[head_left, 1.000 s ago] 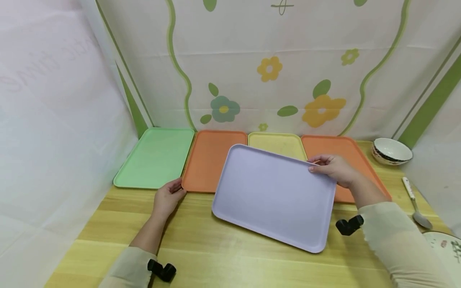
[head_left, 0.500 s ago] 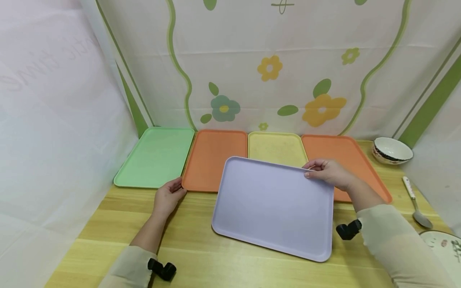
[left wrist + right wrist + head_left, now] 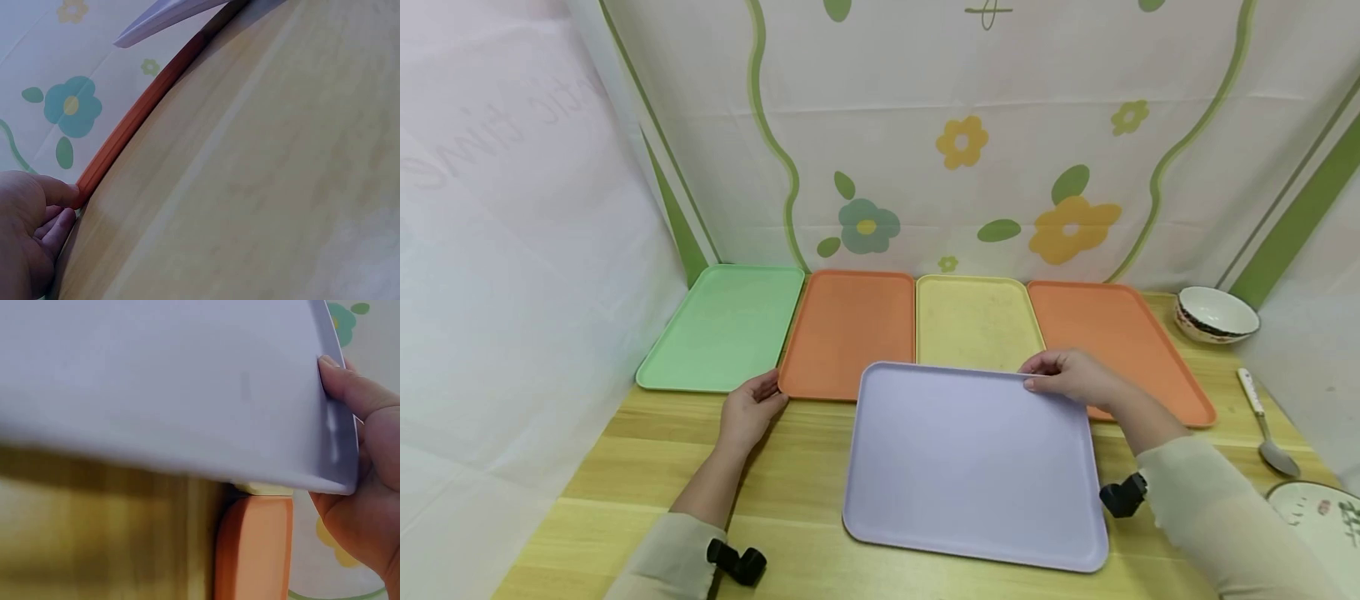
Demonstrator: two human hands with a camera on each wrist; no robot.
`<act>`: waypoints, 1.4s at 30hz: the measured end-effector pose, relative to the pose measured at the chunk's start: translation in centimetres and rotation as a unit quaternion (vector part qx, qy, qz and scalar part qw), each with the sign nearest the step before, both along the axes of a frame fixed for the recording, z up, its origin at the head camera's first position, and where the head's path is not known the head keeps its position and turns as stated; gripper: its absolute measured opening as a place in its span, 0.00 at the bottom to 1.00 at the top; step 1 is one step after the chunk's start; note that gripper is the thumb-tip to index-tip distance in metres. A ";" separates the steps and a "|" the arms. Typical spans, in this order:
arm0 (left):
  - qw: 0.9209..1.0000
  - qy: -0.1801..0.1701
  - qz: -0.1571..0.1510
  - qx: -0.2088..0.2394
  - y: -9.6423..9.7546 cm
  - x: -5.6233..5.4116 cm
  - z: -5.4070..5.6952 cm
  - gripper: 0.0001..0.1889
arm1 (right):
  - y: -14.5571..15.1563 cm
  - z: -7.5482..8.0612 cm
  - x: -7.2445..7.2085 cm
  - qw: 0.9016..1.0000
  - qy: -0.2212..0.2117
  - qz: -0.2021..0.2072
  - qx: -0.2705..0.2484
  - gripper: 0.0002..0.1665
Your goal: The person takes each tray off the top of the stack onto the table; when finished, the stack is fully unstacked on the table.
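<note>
My right hand (image 3: pixel 1072 382) grips a lavender rectangular tray (image 3: pixel 973 467) by its far edge, thumb over the rim and fingers behind. In the right wrist view the thumb presses the inside of the lavender tray (image 3: pixel 206 381). The tray's far edge overlaps a yellow tray (image 3: pixel 977 321) and the orange trays beside it in the head view. My left hand (image 3: pixel 750 414) pinches the near left corner of the left orange tray (image 3: pixel 850 333), which lies on the table. The left wrist view shows thumb and fingers at the end of that orange tray's side (image 3: pixel 134 128).
A green tray (image 3: pixel 726 329) lies at the far left of the row, a second orange tray (image 3: pixel 1120 342) at its right end. Further right are a patterned bowl (image 3: pixel 1217 315), a spoon (image 3: pixel 1266 429) and a plate (image 3: pixel 1318 521). Printed cloth (image 3: pixel 917 75) hangs behind the wooden table (image 3: pixel 782 517).
My right hand has brought the lavender tray nearer and lower in the head view, turning it straighter. More of the yellow tray shows. My left hand has stayed at the orange tray's corner.
</note>
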State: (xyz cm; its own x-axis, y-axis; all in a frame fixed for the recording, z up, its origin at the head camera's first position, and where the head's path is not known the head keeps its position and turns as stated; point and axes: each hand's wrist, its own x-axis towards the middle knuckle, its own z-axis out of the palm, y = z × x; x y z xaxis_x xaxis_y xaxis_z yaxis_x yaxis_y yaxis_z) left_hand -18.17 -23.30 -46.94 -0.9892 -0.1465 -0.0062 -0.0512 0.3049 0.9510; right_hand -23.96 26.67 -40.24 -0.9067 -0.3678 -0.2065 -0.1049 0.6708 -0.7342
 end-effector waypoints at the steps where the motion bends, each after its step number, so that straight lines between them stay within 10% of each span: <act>1: 1.000 0.000 0.000 0.000 0.0 0.0 0.0 0.26 | -0.1 -0.2 0.1 1.000 0.004 0.003 0.003 0.19; 42: 1.000 -0.003 0.003 -0.006 0.1 0.1 0.2 0.26 | -1.7 -3.4 3.3 0.996 0.073 -0.014 0.055 0.08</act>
State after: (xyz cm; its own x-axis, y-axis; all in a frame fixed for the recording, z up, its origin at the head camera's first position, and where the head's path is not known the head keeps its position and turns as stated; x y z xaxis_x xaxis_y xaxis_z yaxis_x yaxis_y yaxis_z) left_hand -18.08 -23.20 -46.78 -0.9884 -0.1516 -0.0107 -0.0588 0.3169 0.9466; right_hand -20.62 24.94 -43.67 -0.9393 -0.3248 -0.1103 -0.1850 0.7505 -0.6344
